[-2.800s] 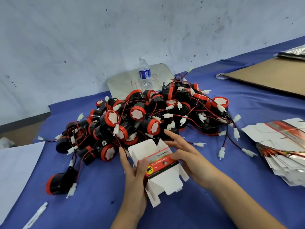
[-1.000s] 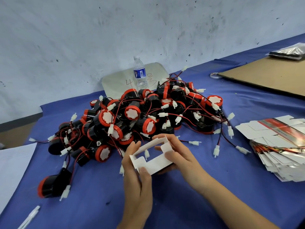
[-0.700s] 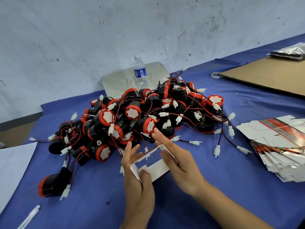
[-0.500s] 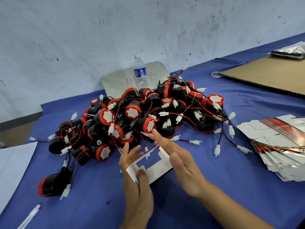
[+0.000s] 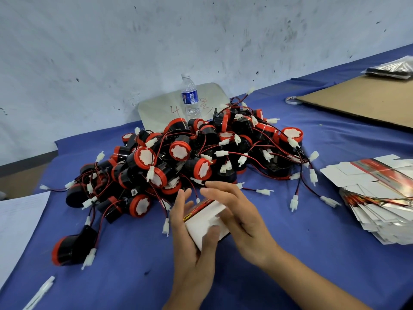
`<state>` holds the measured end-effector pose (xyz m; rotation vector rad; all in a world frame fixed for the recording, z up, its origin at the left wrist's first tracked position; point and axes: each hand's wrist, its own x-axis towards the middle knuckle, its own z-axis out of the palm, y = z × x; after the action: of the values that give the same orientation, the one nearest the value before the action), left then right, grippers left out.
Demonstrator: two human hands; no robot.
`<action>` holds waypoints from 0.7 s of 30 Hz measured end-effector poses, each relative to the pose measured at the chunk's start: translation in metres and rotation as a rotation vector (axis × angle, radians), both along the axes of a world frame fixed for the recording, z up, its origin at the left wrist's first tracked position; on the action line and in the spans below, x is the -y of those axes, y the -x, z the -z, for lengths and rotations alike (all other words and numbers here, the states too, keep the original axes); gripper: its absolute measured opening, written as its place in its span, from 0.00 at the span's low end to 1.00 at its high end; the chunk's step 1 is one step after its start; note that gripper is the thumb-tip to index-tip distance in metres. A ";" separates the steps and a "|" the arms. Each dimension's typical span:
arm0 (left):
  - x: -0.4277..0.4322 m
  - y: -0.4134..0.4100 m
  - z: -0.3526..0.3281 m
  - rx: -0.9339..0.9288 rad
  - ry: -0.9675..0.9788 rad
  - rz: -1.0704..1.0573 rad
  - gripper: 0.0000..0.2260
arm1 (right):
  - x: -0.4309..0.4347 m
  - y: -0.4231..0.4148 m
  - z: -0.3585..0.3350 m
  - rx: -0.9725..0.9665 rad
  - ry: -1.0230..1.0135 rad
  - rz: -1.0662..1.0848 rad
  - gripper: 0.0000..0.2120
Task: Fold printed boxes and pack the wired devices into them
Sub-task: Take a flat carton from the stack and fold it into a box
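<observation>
A small printed box (image 5: 204,221), white with a red and black printed side, sits between my hands above the blue table. My left hand (image 5: 192,238) grips it from below and the left, thumb across its white face. My right hand (image 5: 240,217) wraps over its right side, fingers stretched along the top. Beyond the hands lies a big heap of black-and-red wired devices (image 5: 178,157) with white plugs. A stack of flat printed box blanks (image 5: 380,198) lies at the right.
A lone device (image 5: 71,248) lies near the left front. A water bottle (image 5: 190,97) stands on a grey tray (image 5: 156,108) by the wall. Brown cardboard (image 5: 362,101) covers the far right. White paper (image 5: 15,227) lies at the left edge.
The box was an open frame with loose flaps; now its white face is folded over. My right hand has come onto the box's right side and the box has turned.
</observation>
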<state>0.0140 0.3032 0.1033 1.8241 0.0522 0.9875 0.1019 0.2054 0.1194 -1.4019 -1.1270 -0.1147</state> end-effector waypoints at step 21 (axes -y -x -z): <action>-0.010 0.000 -0.006 0.017 0.009 0.014 0.34 | -0.003 0.004 -0.005 -0.255 0.024 -0.076 0.12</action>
<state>0.0141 0.3133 0.1092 1.8054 0.0338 0.9914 0.0978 0.2083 0.1245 -1.3500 -0.9702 0.1293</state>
